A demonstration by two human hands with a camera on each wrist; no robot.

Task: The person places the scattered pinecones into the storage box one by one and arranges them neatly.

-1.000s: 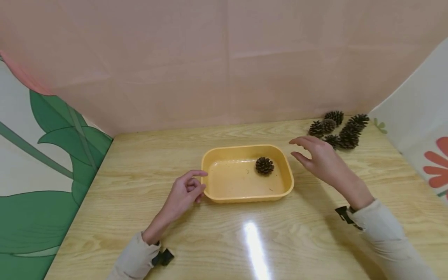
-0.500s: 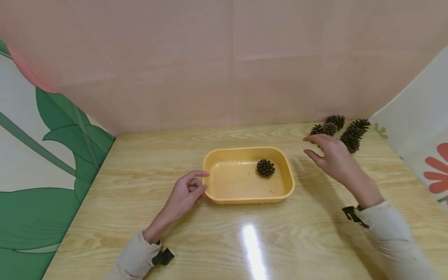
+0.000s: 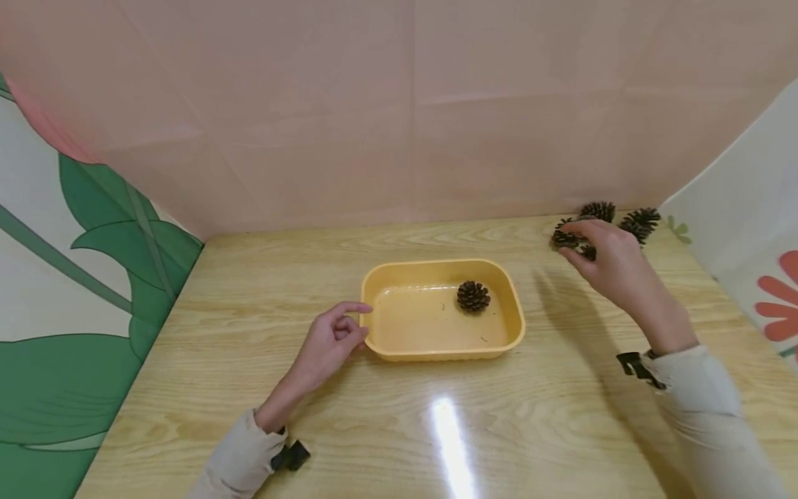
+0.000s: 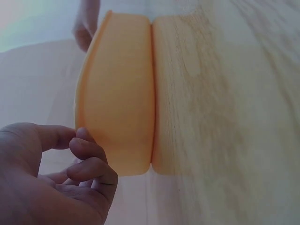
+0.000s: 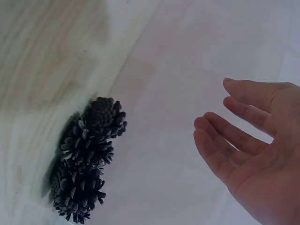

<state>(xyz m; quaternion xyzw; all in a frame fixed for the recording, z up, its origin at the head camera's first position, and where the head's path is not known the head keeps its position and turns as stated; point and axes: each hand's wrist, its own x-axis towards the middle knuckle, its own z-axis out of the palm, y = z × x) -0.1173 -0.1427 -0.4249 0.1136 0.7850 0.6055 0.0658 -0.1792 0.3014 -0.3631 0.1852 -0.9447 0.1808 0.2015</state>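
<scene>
A yellow plastic tray (image 3: 436, 265) sits mid-table with one pine cone (image 3: 473, 296) inside, toward its right end. My left hand (image 3: 349, 322) rests on the table at the tray's left end, fingers loosely curled, index fingertip at the rim; the left wrist view shows the same hand (image 4: 79, 150) beside the tray (image 4: 122, 93). My right hand (image 3: 576, 242) hovers over a pile of pine cones (image 3: 598, 210) at the back right corner, fingertips close to the nearest cone (image 3: 566, 239). In the right wrist view the hand (image 5: 220, 126) is spread and holds nothing, with the cones (image 5: 86, 159) apart from it.
The wooden table (image 3: 436, 430) is boxed in by a pink backdrop (image 3: 399, 104), a leaf-printed panel (image 3: 75, 291) on the left and a white flowered panel (image 3: 748, 208) on the right. The cone pile lies against the back right corner.
My right hand has moved from beside the tray's right end back and to the right, over the cone pile. The left hand, the tray and its cone have stayed put.
</scene>
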